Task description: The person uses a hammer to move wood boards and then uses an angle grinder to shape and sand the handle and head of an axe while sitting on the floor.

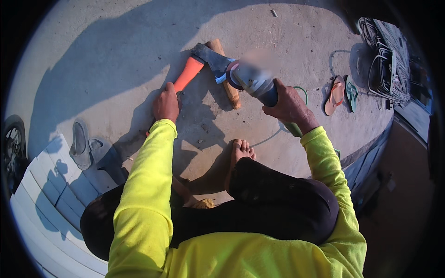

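Observation:
My left hand (166,104) grips the orange handle (187,72) of an axe. Its dark head (206,54) lies over a wooden stick (232,96) on the concrete ground, beside a small blue piece (219,79). My right hand (289,104) is closed round an angle grinder (255,81) with a dark blue body and metal front. The grinder's disc (232,75) is at the axe head's cutting edge; whether they touch I cannot tell. A patch just above the grinder is blurred. My bare foot (242,149) rests on the ground below the tools.
Orange and green flip-flops (334,95) lie at the right, near coiled cables (384,69). A green cord (303,91) runs by the grinder. Grey shoes (81,143), white boards (55,194) and a wheel (14,148) are at the left. A dark recessed area is at lower right.

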Tool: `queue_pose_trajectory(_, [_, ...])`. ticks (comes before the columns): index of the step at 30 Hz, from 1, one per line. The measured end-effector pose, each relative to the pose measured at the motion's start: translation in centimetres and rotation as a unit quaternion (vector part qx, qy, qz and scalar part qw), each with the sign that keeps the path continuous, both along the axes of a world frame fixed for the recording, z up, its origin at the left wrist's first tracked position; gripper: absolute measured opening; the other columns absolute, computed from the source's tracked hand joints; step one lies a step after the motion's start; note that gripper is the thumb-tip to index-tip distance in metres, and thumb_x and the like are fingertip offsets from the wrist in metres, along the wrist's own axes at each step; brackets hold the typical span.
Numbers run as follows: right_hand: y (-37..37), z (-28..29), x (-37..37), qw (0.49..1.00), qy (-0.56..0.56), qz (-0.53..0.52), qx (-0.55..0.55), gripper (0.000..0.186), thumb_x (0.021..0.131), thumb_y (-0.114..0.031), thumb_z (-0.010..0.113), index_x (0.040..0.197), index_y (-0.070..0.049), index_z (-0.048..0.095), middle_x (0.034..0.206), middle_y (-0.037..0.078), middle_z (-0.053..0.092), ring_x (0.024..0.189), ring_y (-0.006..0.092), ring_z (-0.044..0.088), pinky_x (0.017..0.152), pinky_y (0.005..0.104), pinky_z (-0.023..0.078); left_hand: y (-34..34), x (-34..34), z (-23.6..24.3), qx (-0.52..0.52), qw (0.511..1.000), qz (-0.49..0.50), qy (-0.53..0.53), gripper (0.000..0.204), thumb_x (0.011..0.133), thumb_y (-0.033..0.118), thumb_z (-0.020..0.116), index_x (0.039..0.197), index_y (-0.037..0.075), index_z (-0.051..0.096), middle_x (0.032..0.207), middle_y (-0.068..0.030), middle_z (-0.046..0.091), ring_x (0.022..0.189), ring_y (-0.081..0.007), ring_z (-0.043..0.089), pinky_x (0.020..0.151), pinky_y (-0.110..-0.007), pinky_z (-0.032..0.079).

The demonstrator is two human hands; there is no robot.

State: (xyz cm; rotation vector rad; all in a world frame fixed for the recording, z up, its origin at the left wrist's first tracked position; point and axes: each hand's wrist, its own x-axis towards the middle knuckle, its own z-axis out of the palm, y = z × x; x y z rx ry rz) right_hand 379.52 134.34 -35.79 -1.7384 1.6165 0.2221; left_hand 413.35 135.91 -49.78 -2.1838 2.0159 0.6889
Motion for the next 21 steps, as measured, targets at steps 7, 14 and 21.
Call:
queue_pose_trajectory(7, [-0.7, -0.1, -1.3, 0.998, 0.011, -0.055, -0.016, 0.07, 0.067, -0.028, 0.08, 0.123, 0.003, 0.052, 0.099, 0.027, 0.069, 0.091, 0.0445, 0.068, 0.084, 0.0478, 0.055, 0.2, -0.1, -0.8, 0.025, 1.0, -0.003, -0.01, 0.031, 0.088, 0.022, 0.069, 0.106, 0.007, 0.048, 0.09, -0.0192, 0.071, 0.085, -0.0409, 0.07, 0.074, -0.051, 0.057])
queue_pose_trajectory(14, [0.4, -0.1, -0.2, 0.998, 0.016, -0.062, -0.005, 0.078, 0.067, -0.031, 0.081, 0.128, 0.006, 0.05, 0.101, 0.028, 0.068, 0.094, 0.0443, 0.068, 0.085, 0.0484, 0.054, -0.2, -0.5, 0.3, 0.006, 1.0, 0.007, -0.007, 0.03, 0.087, 0.019, 0.069, 0.104, 0.006, 0.049, 0.09, -0.0202, 0.07, 0.086, -0.0398, 0.07, 0.074, -0.05, 0.057])
queue_pose_trajectory(21, [0.5, 0.6, 1.0, 0.999, 0.014, 0.028, 0.014, 0.067, 0.067, -0.027, 0.08, 0.119, 0.005, 0.052, 0.093, 0.03, 0.067, 0.09, 0.0445, 0.069, 0.081, 0.049, 0.055, 0.0, -0.1, -0.7, -0.039, 0.999, 0.0, 0.017, 0.019, 0.089, 0.014, 0.063, 0.099, 0.005, 0.049, 0.088, -0.0219, 0.07, 0.085, -0.04, 0.07, 0.073, -0.05, 0.056])
